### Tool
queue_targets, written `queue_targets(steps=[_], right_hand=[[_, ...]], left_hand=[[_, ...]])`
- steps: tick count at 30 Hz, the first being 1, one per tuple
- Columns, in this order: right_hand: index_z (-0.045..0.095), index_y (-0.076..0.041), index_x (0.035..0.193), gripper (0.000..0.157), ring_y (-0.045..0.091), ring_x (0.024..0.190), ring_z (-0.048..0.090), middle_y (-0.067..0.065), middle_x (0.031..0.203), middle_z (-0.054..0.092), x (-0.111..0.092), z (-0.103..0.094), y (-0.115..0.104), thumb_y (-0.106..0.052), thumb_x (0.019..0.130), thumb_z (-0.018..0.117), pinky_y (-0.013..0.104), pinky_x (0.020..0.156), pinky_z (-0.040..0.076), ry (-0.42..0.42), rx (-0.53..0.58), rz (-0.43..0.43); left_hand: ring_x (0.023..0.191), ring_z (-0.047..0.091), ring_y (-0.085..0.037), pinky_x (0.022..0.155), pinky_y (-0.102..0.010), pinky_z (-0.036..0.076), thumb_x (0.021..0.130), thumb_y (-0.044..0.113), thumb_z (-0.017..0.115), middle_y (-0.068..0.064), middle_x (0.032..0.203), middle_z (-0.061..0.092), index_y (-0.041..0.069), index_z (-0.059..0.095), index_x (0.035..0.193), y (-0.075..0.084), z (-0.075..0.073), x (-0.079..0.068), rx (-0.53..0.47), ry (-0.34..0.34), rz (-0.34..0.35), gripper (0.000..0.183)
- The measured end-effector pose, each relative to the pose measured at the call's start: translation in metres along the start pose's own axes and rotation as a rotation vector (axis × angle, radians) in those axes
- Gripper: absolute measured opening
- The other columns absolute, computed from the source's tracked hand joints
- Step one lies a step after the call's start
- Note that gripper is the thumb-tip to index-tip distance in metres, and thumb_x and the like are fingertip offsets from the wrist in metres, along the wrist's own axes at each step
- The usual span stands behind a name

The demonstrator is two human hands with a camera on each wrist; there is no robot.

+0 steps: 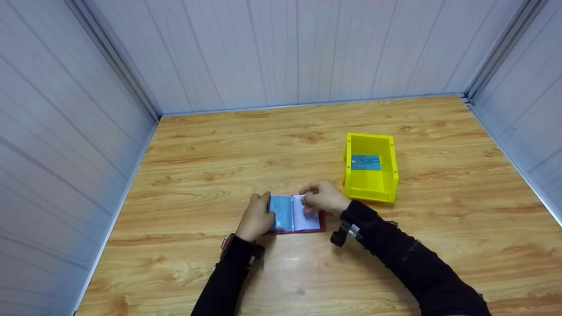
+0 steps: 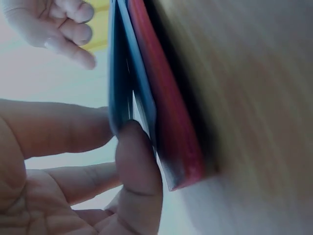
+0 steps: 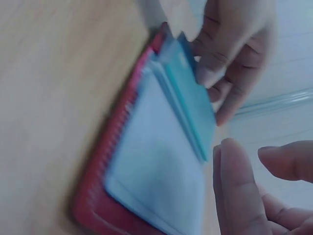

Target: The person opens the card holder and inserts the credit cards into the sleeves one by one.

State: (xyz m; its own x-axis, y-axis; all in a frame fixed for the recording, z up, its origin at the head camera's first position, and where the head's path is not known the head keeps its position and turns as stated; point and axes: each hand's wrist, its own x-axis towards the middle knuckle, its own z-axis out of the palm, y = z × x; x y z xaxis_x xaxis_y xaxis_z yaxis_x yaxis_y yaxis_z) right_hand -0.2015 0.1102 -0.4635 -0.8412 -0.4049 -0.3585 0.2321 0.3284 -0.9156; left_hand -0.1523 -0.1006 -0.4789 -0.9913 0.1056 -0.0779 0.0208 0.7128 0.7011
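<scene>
An open card holder with a red cover (image 3: pixel 90 208) and clear sleeve pages lies on the wooden table. A blue card (image 1: pixel 281 211) shows in its left-hand sleeve, while the right-hand page (image 1: pixel 307 220) looks white. My left hand (image 1: pixel 256 217) pinches the left-hand sleeve page at its outer edge between thumb and fingers; in the left wrist view that page (image 2: pixel 117 73) stands raised off the red cover. Over the white page hovers my right hand (image 1: pixel 326 198), its fingers loosely bent, with nothing between thumb and fingertips in the right wrist view.
To the right of the card holder stands a yellow bin (image 1: pixel 371 195), close beyond my right hand. Inside it lies a blue card marked VIP (image 1: pixel 366 163). Pale panel walls (image 1: pixel 281 52) border the table at the back and both sides.
</scene>
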Motion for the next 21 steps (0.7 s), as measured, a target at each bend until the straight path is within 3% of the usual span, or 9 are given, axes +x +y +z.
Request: queue_targets(steps=[5, 8, 12, 17, 21], right_hand=[[0.056, 0.01, 0.126, 0.039, 0.013, 0.068, 0.068, 0.02, 0.095, 0.066, -0.005, -0.015, -0.009, -0.002, 0.089, 0.057, 0.038, 0.078, 0.059, 0.039, 0.009, 0.001], [0.055, 0.008, 0.128, 0.038, 0.016, 0.074, 0.07, 0.023, 0.105, 0.066, -0.009, -0.026, -0.015, -0.005, 0.092, 0.057, 0.041, 0.083, 0.058, 0.054, -0.006, -0.008], [0.052, 0.009, 0.129, 0.037, 0.021, 0.085, 0.07, 0.024, 0.109, 0.063, -0.015, -0.04, -0.022, -0.005, 0.095, 0.055, 0.041, 0.087, 0.057, 0.059, -0.008, -0.054], [0.053, 0.006, 0.129, 0.034, 0.022, 0.091, 0.068, 0.02, 0.107, 0.061, -0.023, -0.057, -0.031, -0.006, 0.097, 0.054, 0.036, 0.087, 0.057, 0.099, -0.007, -0.084], [0.053, 0.005, 0.129, 0.034, 0.017, 0.089, 0.067, 0.015, 0.105, 0.06, -0.028, -0.069, -0.037, -0.007, 0.098, 0.054, 0.037, 0.09, 0.056, 0.13, 0.011, -0.103]], left_hand=[[0.076, 0.047, -0.022, 0.074, -0.039, 0.047, 0.082, -0.003, 0.056, -0.022, 0.112, 0.046, -0.007, 0.045, 0.141, 0.003, 0.0, -0.001, 0.026, 0.013, -0.02, 0.061], [0.079, 0.048, -0.024, 0.075, -0.041, 0.048, 0.08, -0.004, 0.058, -0.021, 0.112, 0.047, -0.005, 0.05, 0.138, 0.003, 0.002, -0.002, 0.05, 0.038, -0.003, 0.059], [0.095, 0.049, -0.03, 0.088, -0.046, 0.047, 0.079, -0.002, 0.061, -0.022, 0.116, 0.046, -0.004, 0.053, 0.135, 0.004, 0.004, -0.004, 0.06, 0.052, 0.042, 0.056], [0.125, 0.042, -0.041, 0.103, -0.053, 0.041, 0.082, 0.013, 0.071, -0.026, 0.136, 0.042, -0.002, 0.052, 0.137, 0.008, 0.006, -0.008, 0.068, -0.016, 0.06, 0.06], [0.131, 0.039, -0.043, 0.105, -0.053, 0.04, 0.08, 0.023, 0.077, -0.025, 0.146, 0.038, 0.001, 0.053, 0.137, 0.011, 0.008, -0.011, 0.142, -0.054, 0.061, 0.065]])
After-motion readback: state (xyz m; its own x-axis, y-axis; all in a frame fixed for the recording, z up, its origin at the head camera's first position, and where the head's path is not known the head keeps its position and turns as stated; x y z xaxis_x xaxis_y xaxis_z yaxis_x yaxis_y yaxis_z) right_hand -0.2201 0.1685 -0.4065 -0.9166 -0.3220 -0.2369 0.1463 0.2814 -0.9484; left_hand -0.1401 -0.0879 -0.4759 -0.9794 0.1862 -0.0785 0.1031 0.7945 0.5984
